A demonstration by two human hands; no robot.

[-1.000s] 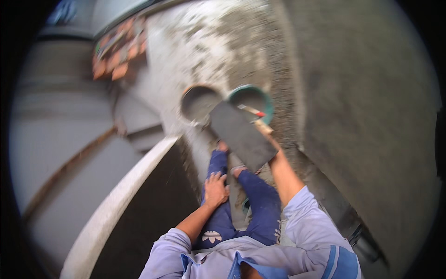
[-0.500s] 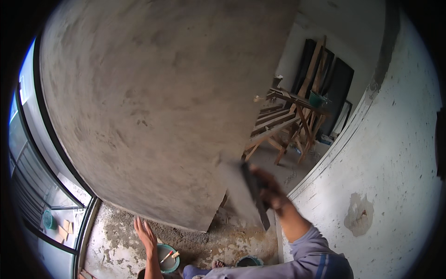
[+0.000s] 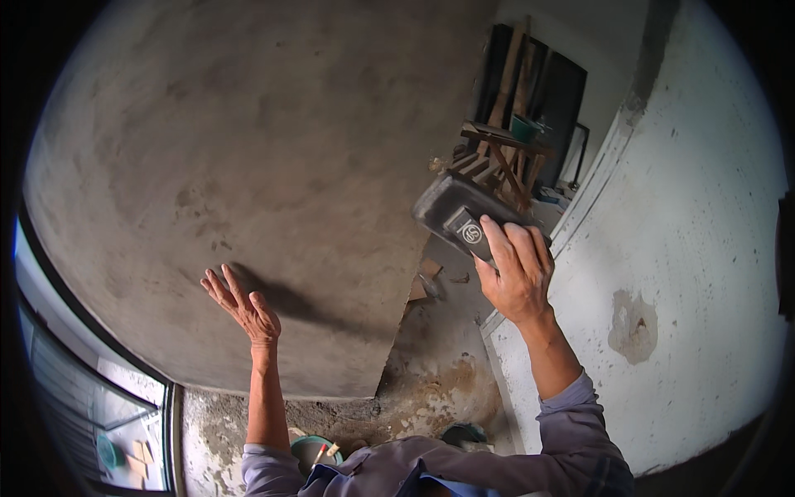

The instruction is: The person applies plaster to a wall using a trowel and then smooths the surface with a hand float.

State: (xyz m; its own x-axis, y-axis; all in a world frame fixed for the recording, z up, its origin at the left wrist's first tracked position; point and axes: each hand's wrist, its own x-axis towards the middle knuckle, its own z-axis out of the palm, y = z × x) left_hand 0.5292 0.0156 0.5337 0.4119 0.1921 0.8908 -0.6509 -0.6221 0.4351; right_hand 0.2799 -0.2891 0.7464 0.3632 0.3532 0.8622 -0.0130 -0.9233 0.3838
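Observation:
A broad grey-brown plastered wall [image 3: 248, 166] stands in front of me, with darker damp patches on its surface. My right hand [image 3: 520, 269] is closed around the handle of a black plastering float [image 3: 439, 207]. The float is tilted, its back toward me, close by the wall's right edge; whether its working face touches the wall is hidden. My left hand [image 3: 247, 308] is raised with fingers spread and nothing in it. It is in front of the lower wall and casts a shadow there; I cannot tell if it touches.
Below stand a green bucket [image 3: 308, 451] holding a brush and another dark bucket [image 3: 464, 435]. A spattered white wall [image 3: 704, 207] rises on the right. Past the opening are a wooden trestle [image 3: 505, 149], leaning dark panels [image 3: 559, 95] and a small green bucket [image 3: 523, 127]. A window [image 3: 91, 406] lies left.
My right hand has raised the float and turned it so its back shows. My left hand has risen from low down to in front of the wall. The view has shifted.

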